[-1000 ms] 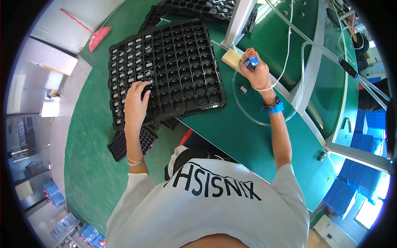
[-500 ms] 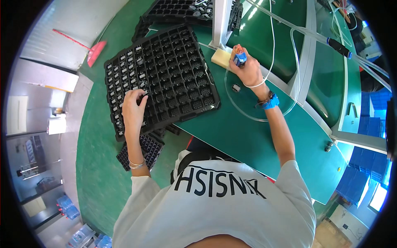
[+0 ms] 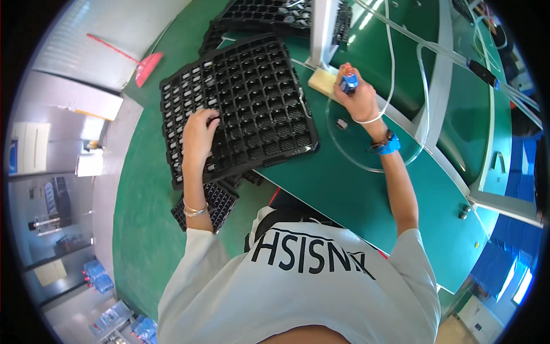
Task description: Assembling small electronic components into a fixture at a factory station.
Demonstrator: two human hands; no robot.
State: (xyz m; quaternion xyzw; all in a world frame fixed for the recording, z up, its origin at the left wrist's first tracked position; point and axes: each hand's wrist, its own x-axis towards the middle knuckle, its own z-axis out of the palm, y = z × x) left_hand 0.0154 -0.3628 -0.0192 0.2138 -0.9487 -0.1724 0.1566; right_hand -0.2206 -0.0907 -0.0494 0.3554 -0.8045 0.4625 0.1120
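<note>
A large black compartment tray (image 3: 314, 146) overhangs the left edge of the green worktable (image 3: 344, 189). Small silvery cylindrical parts (image 3: 197, 88) fill pockets on its left side; many pockets farther right look dark. My left hand (image 3: 197, 137) is over the tray, thumb and fingertips pinched together; whatever lies between them is hidden. My right hand (image 3: 362, 104) is wrapped round a small handheld thing with a blue body and orange top (image 3: 348, 81), its exact kind unclear. Next to that hand lies a pale yellow block (image 3: 322, 82). A small metal part (image 3: 341, 124) rests on the table nearby.
A white post (image 3: 324, 34) rises behind the yellow block. Clear tubing (image 3: 366, 168) loops across the table round my right wrist. More black trays stand at the back (image 3: 246, 17) and below the big tray (image 3: 220, 205). A red dustpan (image 3: 150, 69) is at the far left.
The whole view has shifted, so everything sits farther right. My left hand has moved slightly up over the tray, and the silvery part seen at its fingertips no longer shows. My right hand keeps its grip.
</note>
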